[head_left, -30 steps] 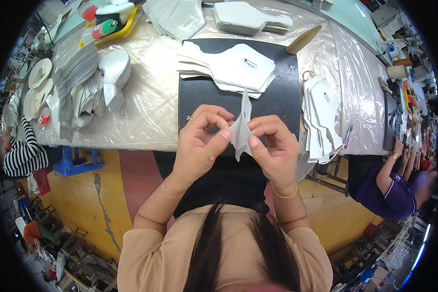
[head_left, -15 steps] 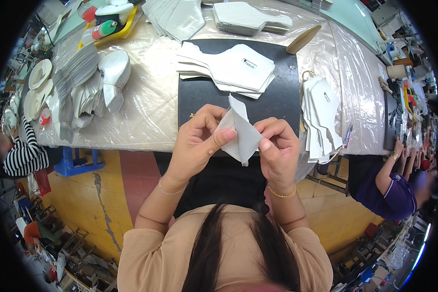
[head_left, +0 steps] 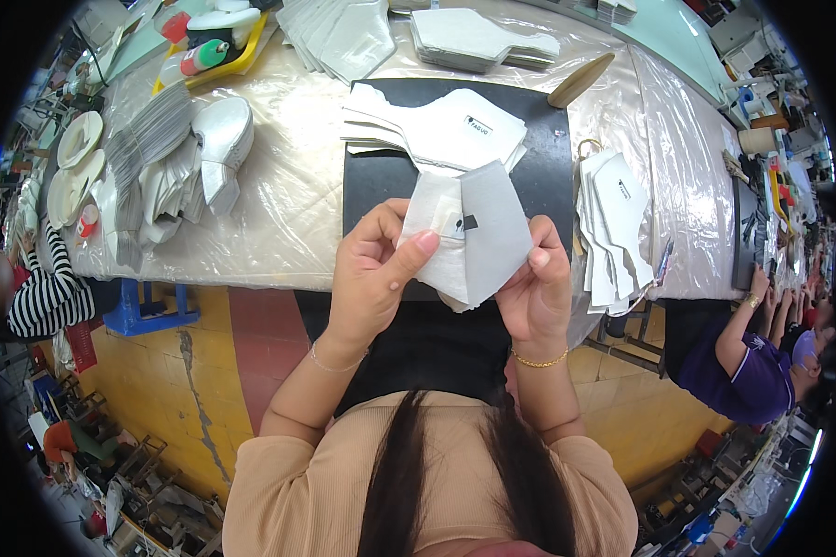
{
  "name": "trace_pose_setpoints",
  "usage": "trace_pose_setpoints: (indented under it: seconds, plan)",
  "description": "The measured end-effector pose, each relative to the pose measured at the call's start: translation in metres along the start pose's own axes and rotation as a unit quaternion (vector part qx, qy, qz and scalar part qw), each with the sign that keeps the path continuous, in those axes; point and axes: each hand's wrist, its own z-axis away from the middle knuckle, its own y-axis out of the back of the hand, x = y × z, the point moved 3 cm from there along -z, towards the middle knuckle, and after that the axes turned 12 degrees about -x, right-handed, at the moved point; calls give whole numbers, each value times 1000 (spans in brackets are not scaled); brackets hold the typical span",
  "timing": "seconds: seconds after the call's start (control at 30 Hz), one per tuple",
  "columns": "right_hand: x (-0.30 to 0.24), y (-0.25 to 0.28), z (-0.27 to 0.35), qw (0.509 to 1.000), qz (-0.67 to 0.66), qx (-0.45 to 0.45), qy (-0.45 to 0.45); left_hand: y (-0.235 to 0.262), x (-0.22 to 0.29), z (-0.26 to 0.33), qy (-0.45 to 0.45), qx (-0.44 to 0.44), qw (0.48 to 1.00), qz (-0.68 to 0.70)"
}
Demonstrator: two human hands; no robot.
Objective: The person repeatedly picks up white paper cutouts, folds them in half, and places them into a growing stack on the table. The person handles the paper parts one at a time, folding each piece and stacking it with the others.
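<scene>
Centre frame: left hand (head_left: 372, 269) and right hand (head_left: 541, 283), fingers (head_left: 424, 242) clamped on a creased white piece (head_left: 494, 241). We'd best spread both halves evenly.

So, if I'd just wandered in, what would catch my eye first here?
Probably the creased, pale piece near the middle, held up between the left hand and the right hand. Just beyond it, a stack of white pieces stands out against the black board. Toward the upper left, the yellow tray makes a bright spot.
</scene>
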Motion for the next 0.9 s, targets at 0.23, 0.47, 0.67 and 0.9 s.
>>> trace_pose_setpoints:
  seconds: [0.23, 0.47, 0.67, 0.9]
  plan:
    - [-6, -22, 3, 964, 261, 2, 49, -7, 11, 0, -3, 9, 998, -55]
    - [-16, -51, 5, 831, 539, 12, 137, -34, 14, 2, -57, -72, 993, -80]
    - [-29, -65, 1, 679, 700, -65, 212, -35, 13, -3, 10, -90, 996, 21]
    - [-19, -60, 4, 802, 573, -5, 171, -25, 13, -4, 72, -32, 993, -90]
